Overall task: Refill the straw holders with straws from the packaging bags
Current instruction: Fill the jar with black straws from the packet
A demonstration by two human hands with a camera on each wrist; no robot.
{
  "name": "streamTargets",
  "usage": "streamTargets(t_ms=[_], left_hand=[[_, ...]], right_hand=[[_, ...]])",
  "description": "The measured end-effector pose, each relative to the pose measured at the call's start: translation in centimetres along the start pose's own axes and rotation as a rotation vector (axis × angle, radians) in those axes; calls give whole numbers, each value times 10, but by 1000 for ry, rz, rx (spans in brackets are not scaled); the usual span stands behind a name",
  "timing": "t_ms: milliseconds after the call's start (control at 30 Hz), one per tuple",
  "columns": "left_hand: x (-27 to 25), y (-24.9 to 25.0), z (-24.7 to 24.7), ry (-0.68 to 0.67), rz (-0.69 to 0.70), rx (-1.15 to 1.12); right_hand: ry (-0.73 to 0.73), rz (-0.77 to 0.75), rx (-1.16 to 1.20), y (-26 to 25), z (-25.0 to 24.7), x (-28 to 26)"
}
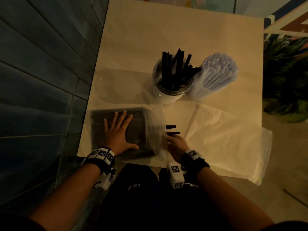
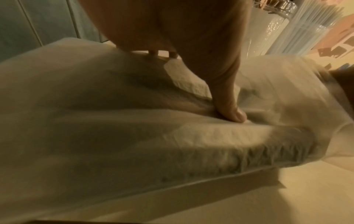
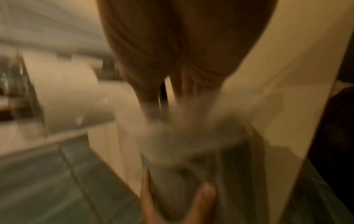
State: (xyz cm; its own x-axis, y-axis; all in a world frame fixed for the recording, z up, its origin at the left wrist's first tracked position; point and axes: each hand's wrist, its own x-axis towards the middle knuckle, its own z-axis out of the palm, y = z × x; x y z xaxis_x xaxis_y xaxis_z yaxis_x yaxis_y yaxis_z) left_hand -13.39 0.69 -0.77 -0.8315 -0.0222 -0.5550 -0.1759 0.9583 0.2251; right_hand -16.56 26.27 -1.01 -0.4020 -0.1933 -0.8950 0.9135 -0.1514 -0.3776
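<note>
A clear bag of black straws lies at the table's near left edge. My left hand presses flat on it with spread fingers; the left wrist view shows the thumb pushing into the bag. At the bag's open right end, my right hand pinches a few black straws that poke out past it. The right wrist view is blurred, with my right hand's fingers at the bag's mouth. Further back stands a round holder with black straws, and beside it a holder packed with pale straws.
An empty clear bag lies flat on the right of the cream table, hanging over the near edge. One white straw lies by it. A blue tiled wall runs along the left, and plants stand at the right.
</note>
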Motion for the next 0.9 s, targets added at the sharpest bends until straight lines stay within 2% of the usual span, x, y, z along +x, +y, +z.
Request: streamTargets(t_ms=[200, 367, 533, 733, 833, 900], left_hand=[[-1, 4, 0, 1, -9, 13], [0, 4, -1, 2, -13, 10], [0, 3, 1, 11, -12, 7], [-1, 2, 1, 19, -2, -2], [-2, 4, 0, 17, -11, 6], [-2, 5, -1, 18, -10, 3]], right_hand=[[164, -193, -133, -2, 54, 17], [218, -179, -111, -11, 60, 22], [232, -101, -118, -13, 48, 23], [224, -258, -15, -18, 23, 14], [172, -309, -135, -9, 32, 9], [127, -338, -295, -1, 46, 12]])
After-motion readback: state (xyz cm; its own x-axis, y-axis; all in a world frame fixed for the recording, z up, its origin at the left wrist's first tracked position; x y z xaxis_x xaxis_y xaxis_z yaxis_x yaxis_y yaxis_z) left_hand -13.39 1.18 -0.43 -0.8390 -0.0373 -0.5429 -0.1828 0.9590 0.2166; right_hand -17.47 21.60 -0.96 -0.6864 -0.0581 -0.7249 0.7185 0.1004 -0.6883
